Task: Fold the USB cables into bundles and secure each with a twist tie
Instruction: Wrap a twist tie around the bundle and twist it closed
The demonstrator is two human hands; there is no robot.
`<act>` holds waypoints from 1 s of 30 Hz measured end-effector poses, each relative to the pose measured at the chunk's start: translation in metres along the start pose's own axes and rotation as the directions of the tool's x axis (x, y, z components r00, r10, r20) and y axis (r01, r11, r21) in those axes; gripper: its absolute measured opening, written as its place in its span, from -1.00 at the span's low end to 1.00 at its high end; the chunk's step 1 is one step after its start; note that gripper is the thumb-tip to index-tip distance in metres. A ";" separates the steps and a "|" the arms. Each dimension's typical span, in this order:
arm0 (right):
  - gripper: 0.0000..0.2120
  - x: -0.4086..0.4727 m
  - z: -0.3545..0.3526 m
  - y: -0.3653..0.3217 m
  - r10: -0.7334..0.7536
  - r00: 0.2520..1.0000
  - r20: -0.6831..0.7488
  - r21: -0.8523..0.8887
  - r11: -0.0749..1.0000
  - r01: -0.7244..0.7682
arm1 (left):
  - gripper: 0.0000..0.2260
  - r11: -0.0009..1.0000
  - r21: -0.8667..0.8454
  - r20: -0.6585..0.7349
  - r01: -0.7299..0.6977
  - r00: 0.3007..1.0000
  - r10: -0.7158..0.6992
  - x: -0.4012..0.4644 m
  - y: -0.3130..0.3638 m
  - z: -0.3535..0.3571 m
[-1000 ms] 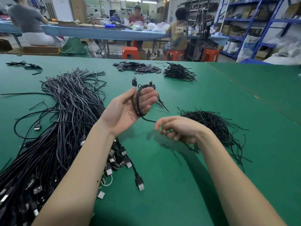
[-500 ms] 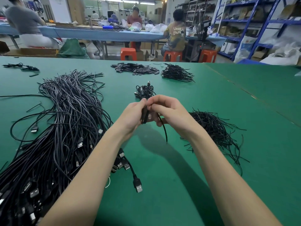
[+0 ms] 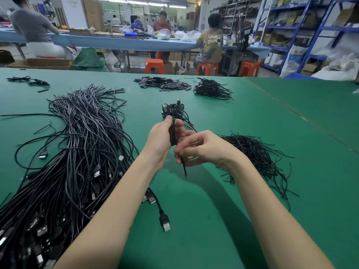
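Both hands meet above the green table (image 3: 223,220), near its middle. Left hand (image 3: 162,140) grips a folded USB cable bundle (image 3: 172,133) upright, thumb on the near side and fingers curled round the far side. Right hand (image 3: 202,148), just right of it and touching the bundle's lower part, pinches a black twist tie (image 3: 183,166) between thumb and fingers; the tie's free end hangs down below the hand, clear of the table. Loose twist ties (image 3: 258,158) lie in a spread heap to the right, partly behind the right wrist. Unfolded USB cables (image 3: 77,152) form a large pile on the left, their plugs toward the near edge, one USB plug (image 3: 165,223) lying apart on the cloth. Finished bundles (image 3: 173,110) sit just beyond the hands. Farther off lie small black flat pieces (image 3: 163,84) and another heap of short black cables (image 3: 211,89). Beyond the table, seated people work at a blue bench (image 3: 108,41), with orange stools (image 3: 154,66) and blue shelving (image 3: 291,26) at far right.
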State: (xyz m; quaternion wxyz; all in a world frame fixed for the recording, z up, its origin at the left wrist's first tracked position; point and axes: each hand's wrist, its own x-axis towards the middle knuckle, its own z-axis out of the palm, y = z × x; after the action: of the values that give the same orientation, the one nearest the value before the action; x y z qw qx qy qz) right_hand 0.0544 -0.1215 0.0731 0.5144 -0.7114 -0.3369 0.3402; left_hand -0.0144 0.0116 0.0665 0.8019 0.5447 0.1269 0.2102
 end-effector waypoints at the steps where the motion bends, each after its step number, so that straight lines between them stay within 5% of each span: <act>1: -0.85 -0.001 -0.001 0.001 0.032 0.999 0.019 -0.050 0.998 -0.031 | -0.63 0.998 -0.056 -0.015 -0.006 1.000 0.005 0.000 0.000 0.001; 4: -0.86 0.001 -0.004 0.003 0.091 0.993 -0.076 -0.066 0.993 -0.096 | -0.64 0.958 -0.280 0.037 0.057 0.998 -0.049 0.000 0.003 -0.002; 6: -0.86 0.003 -0.008 0.001 0.081 0.973 -0.215 0.098 0.993 -0.061 | -0.64 0.917 -0.375 0.144 0.134 0.986 -0.085 -0.002 0.005 -0.004; 9: -0.84 0.002 -0.016 -0.004 0.029 0.976 -0.215 0.261 0.965 0.029 | -0.64 0.915 -0.367 0.233 0.170 0.969 -0.086 -0.004 0.005 -0.006; 14: -0.97 0.005 -0.012 0.000 -0.138 0.917 -0.374 -0.042 0.990 0.132 | -0.64 0.977 -0.197 0.160 0.079 0.986 -0.048 -0.002 0.002 0.001; 19: -0.93 0.008 -0.005 0.000 -0.148 0.872 -0.467 0.043 0.981 0.190 | -0.65 0.950 0.277 -0.083 -0.145 0.981 0.174 0.001 -0.011 0.009; 24: -0.83 0.008 -0.003 0.001 -0.120 0.863 -0.491 0.107 0.975 0.197 | -0.77 0.822 0.543 0.006 -0.172 0.979 0.202 0.000 -0.021 0.008; 30: -0.85 0.008 -0.003 0.002 -0.200 0.820 -0.536 -0.012 0.973 0.230 | -0.85 0.857 0.504 0.083 -0.108 0.994 0.077 -0.006 -0.013 0.014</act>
State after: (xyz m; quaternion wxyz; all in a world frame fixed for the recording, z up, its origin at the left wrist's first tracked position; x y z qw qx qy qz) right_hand 0.0612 -0.1166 0.0708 0.6416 -0.7212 -0.2495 0.0776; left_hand -0.0114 -0.0064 0.0596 0.6227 0.7479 0.1274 0.1913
